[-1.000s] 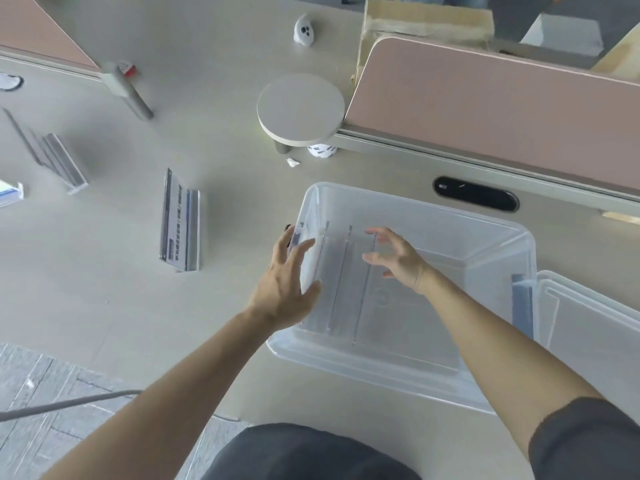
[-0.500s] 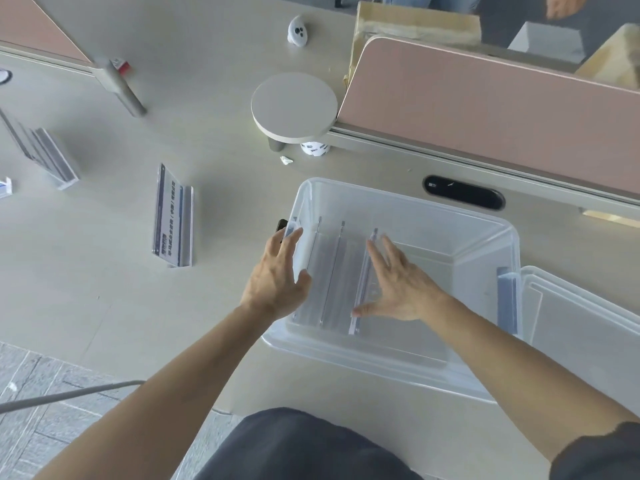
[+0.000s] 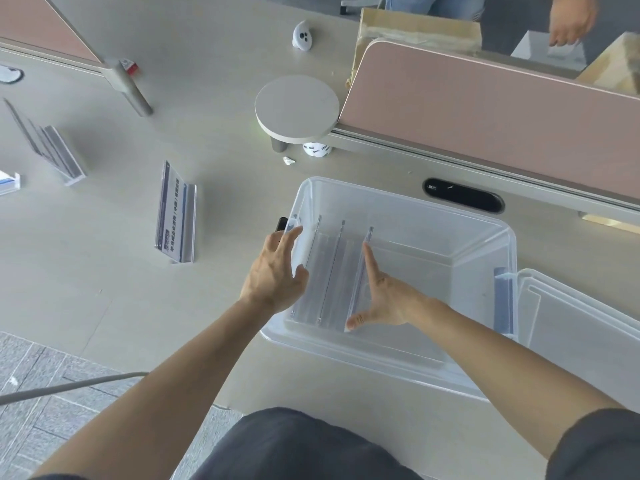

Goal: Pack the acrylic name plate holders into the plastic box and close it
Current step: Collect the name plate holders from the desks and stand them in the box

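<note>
A clear plastic box (image 3: 408, 209) stands open on the desk in front of me. Three clear acrylic name plate holders (image 3: 334, 271) stand in a row at its left end. My right hand (image 3: 377, 292) lies flat and open inside the box, pressed against the rightmost holder. My left hand (image 3: 277, 271) rests open on the box's left rim, fingers spread. Another holder with a printed insert (image 3: 175, 213) lies on the desk to the left. More holders (image 3: 52, 150) sit at the far left. The box's lid (image 3: 585, 327) lies open to the right.
A round raised stand (image 3: 296, 107) and a pink divider panel (image 3: 491, 123) rise behind the box. A black cable slot (image 3: 462, 195) sits in the desk. A small white device (image 3: 302, 36) lies farther back. Another person's hand (image 3: 568, 20) shows at top right.
My right hand has come down from above the holders and now lies flat against the rightmost one. My left hand has stayed on the box's left rim.
</note>
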The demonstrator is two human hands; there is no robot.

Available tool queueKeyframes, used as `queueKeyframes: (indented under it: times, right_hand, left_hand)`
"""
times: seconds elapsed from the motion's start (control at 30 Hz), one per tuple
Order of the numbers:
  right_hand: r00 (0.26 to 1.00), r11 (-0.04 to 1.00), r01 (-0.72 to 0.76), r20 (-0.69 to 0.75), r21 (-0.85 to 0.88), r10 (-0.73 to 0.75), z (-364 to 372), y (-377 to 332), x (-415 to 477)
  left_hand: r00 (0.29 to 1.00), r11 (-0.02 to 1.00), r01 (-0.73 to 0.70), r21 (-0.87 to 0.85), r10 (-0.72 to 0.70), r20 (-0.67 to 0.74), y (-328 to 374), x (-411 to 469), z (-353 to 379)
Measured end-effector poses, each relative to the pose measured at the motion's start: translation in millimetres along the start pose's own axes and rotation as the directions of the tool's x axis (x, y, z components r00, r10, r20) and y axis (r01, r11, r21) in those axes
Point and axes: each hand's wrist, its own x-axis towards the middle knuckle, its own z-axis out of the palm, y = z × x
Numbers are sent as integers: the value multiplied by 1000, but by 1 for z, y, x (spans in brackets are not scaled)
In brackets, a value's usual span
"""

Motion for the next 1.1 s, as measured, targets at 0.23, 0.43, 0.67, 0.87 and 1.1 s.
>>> queueKeyframes:
  times: [0.23,0.43,0.67,0.87,1.1]
  right_hand:
    - [998,992,45,-58,120,-38,6,1,7]
    - [993,968,72,-108,241,-47,12,-3,9]
    - [989,940,116,-120,320,-81,16,0,14]
    - [989,941,122,-115,315,-89,16,0,14]
    - [989,934,130,-115,333,-96,17,1,13]
  left_hand:
    - [1000,1000,-10,-9,10,-9,0,0,0]
    - [1000,1000,-19,-3,19,-19,0,0,0]
    - [1000,1000,-17,-2,17,-23,0,1,0]
    - [999,1000,-28,0,28,-28,0,0,1]
    - [1000,1000,-16,1,16,-22,1,0,0]
